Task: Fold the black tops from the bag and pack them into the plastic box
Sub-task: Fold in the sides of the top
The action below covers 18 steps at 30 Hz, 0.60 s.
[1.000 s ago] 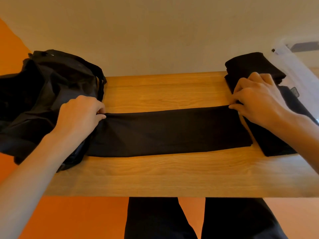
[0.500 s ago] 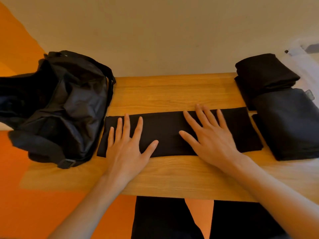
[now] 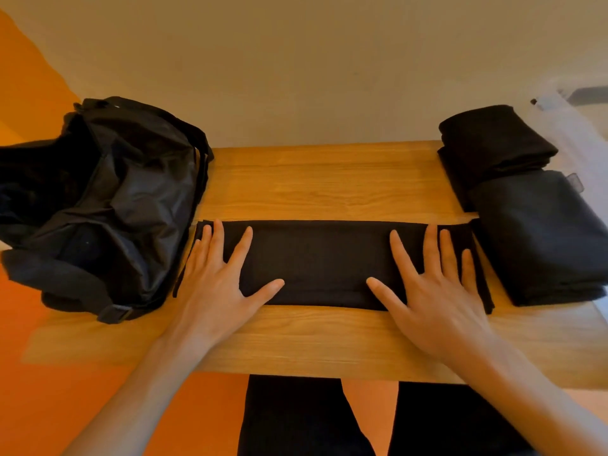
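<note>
Both hands, left hand (image 3: 215, 284) and right hand (image 3: 434, 287), press flat, fingers spread, on the black top (image 3: 320, 261) lying lengthwise left-to-right, one hand near each end.

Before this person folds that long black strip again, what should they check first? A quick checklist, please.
1. Black top lies flat as a long strip on the table: ok.
2. Left hand and right hand press flat near its two ends: ok.
3. Layers lined up at both ends: cannot tell, the hands cover them.
4. Bare table behind the strip: ok.
5. Room left in the plastic box: cannot tell, only its edge shows.
</note>
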Each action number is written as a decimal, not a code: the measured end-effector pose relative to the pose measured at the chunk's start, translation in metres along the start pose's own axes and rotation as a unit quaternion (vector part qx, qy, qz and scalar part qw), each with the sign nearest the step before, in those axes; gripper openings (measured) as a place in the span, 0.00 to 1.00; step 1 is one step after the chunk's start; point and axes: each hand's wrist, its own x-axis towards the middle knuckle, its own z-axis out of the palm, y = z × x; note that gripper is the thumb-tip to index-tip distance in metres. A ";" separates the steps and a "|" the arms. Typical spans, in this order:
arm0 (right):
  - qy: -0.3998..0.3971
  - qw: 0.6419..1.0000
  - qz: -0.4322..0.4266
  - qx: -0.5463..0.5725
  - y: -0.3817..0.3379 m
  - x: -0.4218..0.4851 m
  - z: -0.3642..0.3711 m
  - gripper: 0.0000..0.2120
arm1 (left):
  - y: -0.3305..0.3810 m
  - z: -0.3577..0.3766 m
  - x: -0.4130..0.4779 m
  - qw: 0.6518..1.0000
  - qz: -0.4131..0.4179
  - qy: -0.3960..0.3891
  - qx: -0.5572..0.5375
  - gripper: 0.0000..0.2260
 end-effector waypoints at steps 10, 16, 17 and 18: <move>0.054 0.994 -0.092 -0.006 0.013 0.022 0.005 0.39 | 0.011 0.013 0.015 0.999 -0.038 0.024 0.019 0.44; 0.028 0.998 -0.039 0.037 0.010 -0.019 0.012 0.40 | 0.005 0.007 0.039 0.998 0.045 -0.002 0.033 0.41; 0.022 0.998 -0.037 0.039 0.007 -0.029 0.015 0.41 | 0.003 0.006 0.047 0.997 0.067 -0.006 0.033 0.41; 0.022 0.998 -0.038 0.042 0.002 -0.041 0.015 0.41 | 0.000 0.004 0.057 0.995 0.091 -0.012 0.032 0.40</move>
